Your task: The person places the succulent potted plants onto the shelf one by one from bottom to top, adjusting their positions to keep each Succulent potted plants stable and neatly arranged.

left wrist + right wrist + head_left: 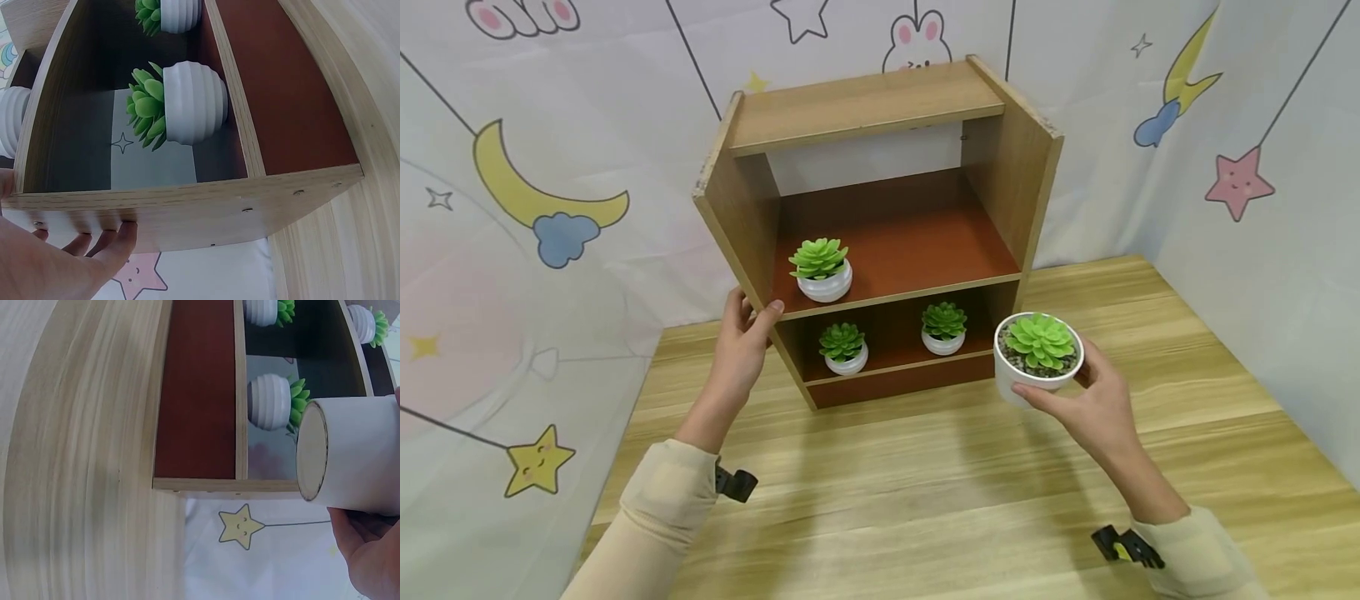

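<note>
My right hand (1105,404) holds a potted succulent (1040,343) in a smooth white pot, up off the table and in front of the shelf's right side. In the right wrist view the pot's round base (312,451) faces the camera. On the left, my left hand (741,342) grips the side panel of a wooden shelf (880,300), thumb at the front edge and fingers (115,247) against the outer face. One small succulent (823,271) in a ribbed white pot stands on the upper board, at its front left. Below it, two more succulents, a left one (844,348) and a right one (943,328), stand in the lower compartment.
The shelf stands on a wood-grain table (910,500). A printed white curtain (625,83) with moons, stars and rabbits hangs behind and on both sides. The shelf's top board (868,104) spans between the two side panels.
</note>
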A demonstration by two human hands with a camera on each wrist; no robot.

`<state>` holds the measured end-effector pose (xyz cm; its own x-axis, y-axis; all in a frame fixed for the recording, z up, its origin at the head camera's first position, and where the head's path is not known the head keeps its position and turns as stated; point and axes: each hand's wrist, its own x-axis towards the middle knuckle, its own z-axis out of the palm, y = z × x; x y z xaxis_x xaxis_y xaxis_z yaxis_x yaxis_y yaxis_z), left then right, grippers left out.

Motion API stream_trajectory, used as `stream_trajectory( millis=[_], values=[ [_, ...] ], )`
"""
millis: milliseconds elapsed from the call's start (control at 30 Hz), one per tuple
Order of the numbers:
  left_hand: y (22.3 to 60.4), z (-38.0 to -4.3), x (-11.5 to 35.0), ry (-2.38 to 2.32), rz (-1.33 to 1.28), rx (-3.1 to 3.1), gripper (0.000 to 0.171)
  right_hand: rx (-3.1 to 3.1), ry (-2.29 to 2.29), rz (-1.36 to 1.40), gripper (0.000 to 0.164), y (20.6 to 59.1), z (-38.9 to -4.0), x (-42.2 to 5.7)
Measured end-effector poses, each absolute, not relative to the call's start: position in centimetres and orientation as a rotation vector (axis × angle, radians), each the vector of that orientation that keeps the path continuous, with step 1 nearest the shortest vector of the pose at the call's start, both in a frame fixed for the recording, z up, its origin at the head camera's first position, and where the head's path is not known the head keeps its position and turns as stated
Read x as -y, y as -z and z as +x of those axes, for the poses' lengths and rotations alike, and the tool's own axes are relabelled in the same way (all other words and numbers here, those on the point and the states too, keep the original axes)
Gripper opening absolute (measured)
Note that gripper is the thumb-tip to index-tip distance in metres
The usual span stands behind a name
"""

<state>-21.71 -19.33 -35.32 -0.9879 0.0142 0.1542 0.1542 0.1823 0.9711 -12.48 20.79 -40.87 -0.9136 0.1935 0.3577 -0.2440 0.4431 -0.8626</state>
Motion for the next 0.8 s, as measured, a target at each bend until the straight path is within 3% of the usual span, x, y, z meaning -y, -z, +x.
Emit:
stream_trajectory(
  millis=[800],
  values=[
    [35.0, -21.4, 19.1, 1.938, -0.148, 2.332, 0.062, 2.181, -1.549, 0.125, 0.084, 39.6, -13.1, -19.8]
  ],
)
